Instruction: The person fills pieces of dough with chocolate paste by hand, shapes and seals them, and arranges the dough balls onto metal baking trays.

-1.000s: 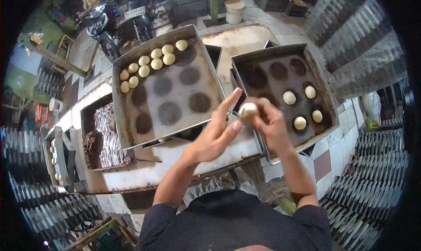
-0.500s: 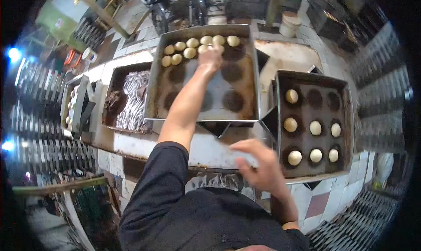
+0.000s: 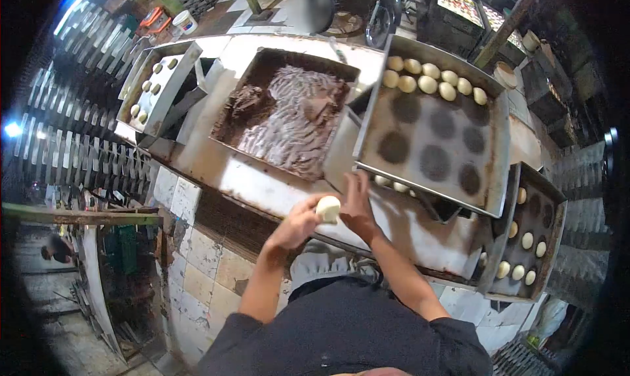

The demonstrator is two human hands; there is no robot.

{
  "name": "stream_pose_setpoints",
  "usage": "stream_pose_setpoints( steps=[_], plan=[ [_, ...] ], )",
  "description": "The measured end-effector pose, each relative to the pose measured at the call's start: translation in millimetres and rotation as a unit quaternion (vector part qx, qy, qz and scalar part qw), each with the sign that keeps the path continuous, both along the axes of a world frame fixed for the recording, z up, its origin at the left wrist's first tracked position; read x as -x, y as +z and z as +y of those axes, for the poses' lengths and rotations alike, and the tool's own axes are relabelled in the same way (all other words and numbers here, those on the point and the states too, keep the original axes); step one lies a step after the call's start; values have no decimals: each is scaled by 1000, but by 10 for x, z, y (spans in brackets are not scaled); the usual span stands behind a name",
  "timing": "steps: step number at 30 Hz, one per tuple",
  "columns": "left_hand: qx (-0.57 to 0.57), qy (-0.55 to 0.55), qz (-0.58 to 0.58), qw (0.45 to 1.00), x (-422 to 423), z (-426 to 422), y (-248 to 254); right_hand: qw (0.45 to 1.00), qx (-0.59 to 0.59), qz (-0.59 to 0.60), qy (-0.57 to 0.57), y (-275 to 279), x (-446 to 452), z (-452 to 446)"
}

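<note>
My left hand (image 3: 296,225) holds a pale dough ball (image 3: 328,207) between thumb and fingers, in front of my body above the table's near edge. Close to the ball's right side is my right hand (image 3: 357,208), fingers stretched upward and slightly blurred; whether it touches the dough is unclear. Ahead and to the right, a large metal tray (image 3: 426,191) carries two rows of dough balls (image 3: 428,84) along its far side, with dark round marks on its base. A dark-edged tray (image 3: 262,163) ahead holds brown and greyish ridged paste (image 3: 289,120).
A lower tray (image 3: 558,235) at right holds several spaced dough balls (image 3: 527,240). More dough balls show beneath the large tray's near edge. At far left stands another tray (image 3: 141,140) with small pieces. The white tabletop (image 3: 256,182) ends close to my body.
My left hand has come back from the large tray's dough rows and now holds a dough ball before me. My right hand has moved beside it. The view has turned left.
</note>
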State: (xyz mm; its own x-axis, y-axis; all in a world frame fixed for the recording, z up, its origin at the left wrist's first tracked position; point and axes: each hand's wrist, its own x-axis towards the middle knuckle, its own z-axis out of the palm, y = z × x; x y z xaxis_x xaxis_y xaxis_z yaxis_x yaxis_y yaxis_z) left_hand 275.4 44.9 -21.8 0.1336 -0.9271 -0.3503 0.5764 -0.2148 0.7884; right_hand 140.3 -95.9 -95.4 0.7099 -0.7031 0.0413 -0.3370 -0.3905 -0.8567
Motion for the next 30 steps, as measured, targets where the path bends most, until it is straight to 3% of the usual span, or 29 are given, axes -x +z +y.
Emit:
stream_pose_setpoints(
  steps=[2,6,8,10,14,20,22,24,27,28,29,30],
  plan=[
    [-13,35,81,996,-277,422,-163,996,30,0,-85,-256,-223,157],
    [6,19,154,988,-976,799,-389,988,81,42,-124,-270,-362,392],
    [44,67,143,987,-1330,742,-184,988,-8,66,-139,-290,-447,521],
    [77,98,114,986,-1662,689,-163,982,-22,65,-174,-186,-622,499],
    [149,131,135,971,-2077,492,-117,965,140,96,-199,323,-1308,4],
    [105,128,97,981,-2154,524,-261,905,275,251,-206,241,-2108,-956],
    [92,137,102,981,-2127,636,-352,907,270,260,-192,251,-2088,-906],
    [-8,142,91,986,-2099,698,-407,908,265,269,-179,256,-2028,-777],
    [-33,126,57,990,-1994,565,-654,923,235,272,-139,272,-1833,-537],
    [-45,116,39,991,-1946,476,-686,966,50,215,-134,348,-1789,-443],
    [-60,111,47,991,-1906,355,-666,971,-138,149,-125,432,-1758,-332],
    [-60,110,48,991,-1854,229,-676,938,-319,76,-110,492,-1733,-213]
  ],
)
